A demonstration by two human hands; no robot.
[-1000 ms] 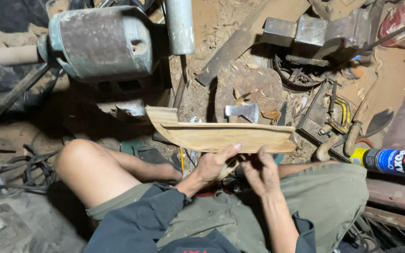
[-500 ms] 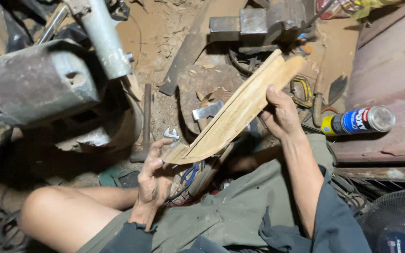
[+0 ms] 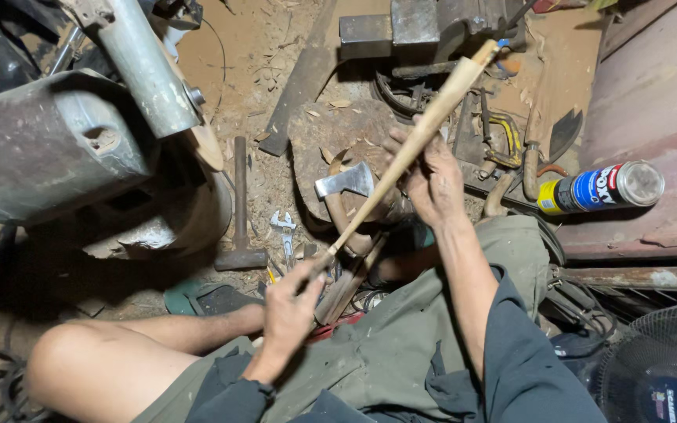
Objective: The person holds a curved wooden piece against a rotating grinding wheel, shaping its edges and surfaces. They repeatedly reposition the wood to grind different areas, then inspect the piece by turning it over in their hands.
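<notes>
Cluttered dirt-floor workshop here, wood chips and scrap metal scattered everywhere around the seated legs. The long pale wooden blank [image 3: 413, 149] is held edge-on and slanted, its near tip pinched between thumb and fingers of the left hand [image 3: 291, 301], its middle cradled by the right hand [image 3: 432, 184], whose fingers are curled loosely around it rather than clamped. The far end is pointed up and away, past the right hand, toward the dark metal vise [image 3: 425, 23].

Looks like the piece is being sighted along for straightness, so it's best kept steady: the near tip is better held lightly so it can be rolled, and the weight is best taken by the right hand. The edge should be lined up with the eye, not tipped sideways, or a bow gets missed.

Just beyond and between the hands, a small hatchet [image 3: 346, 184] is laid on a worn chopping block [image 3: 331, 129], with a hammer [image 3: 240, 227] and a wrench [image 3: 285, 235] left of the left hand. Farther left, a big grey motor housing [image 3: 48, 145] is parked. Off to the right of the right hand, a blue spray can [image 3: 601, 188] is lying on its side, and a fan [image 3: 660, 368] is seen in the corner.
</notes>
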